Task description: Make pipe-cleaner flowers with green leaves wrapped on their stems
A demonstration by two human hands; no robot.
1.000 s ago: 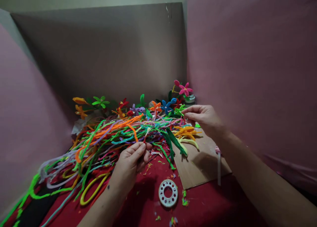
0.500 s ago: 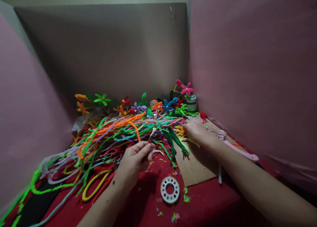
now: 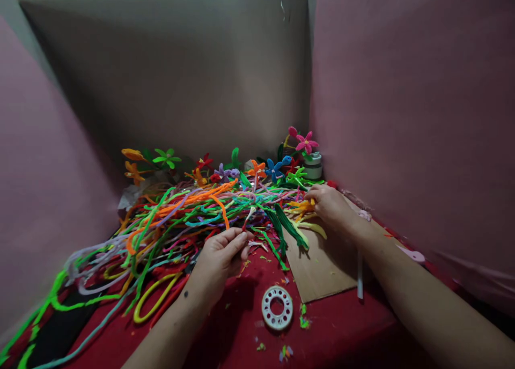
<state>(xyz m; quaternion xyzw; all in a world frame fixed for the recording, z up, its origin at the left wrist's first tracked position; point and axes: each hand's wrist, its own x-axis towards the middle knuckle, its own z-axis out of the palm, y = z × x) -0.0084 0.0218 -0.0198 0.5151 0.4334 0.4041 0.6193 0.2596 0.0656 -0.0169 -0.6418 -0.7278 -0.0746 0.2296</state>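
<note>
My left hand (image 3: 225,251) pinches a small red stem with a pale tufted tip (image 3: 251,213) between thumb and fingertips, in front of the pile. My right hand (image 3: 330,205) is at the right end of the pile, its fingertips closed at some orange-yellow pieces (image 3: 301,206); whether it grips one cannot be made out. Below that hand, pale yellow strips (image 3: 314,228) and dark green strips (image 3: 292,229) lie over a cardboard sheet (image 3: 322,278). Many coloured fuzzy stems (image 3: 193,205) are heaped to the left and centre.
A white ring-shaped spool (image 3: 277,308) lies on the red cloth (image 3: 225,326) near green scraps. Fuzzy flowers (image 3: 274,170) stand along the back, beside a pale round container (image 3: 313,166). A pink-handled tool (image 3: 412,255) is partly behind my right arm. Walls rise on three sides.
My right hand has moved slightly to the right, over the orange-yellow pieces, and now hides more of the pink tool. My left hand keeps its pinch. The view has shifted a little.
</note>
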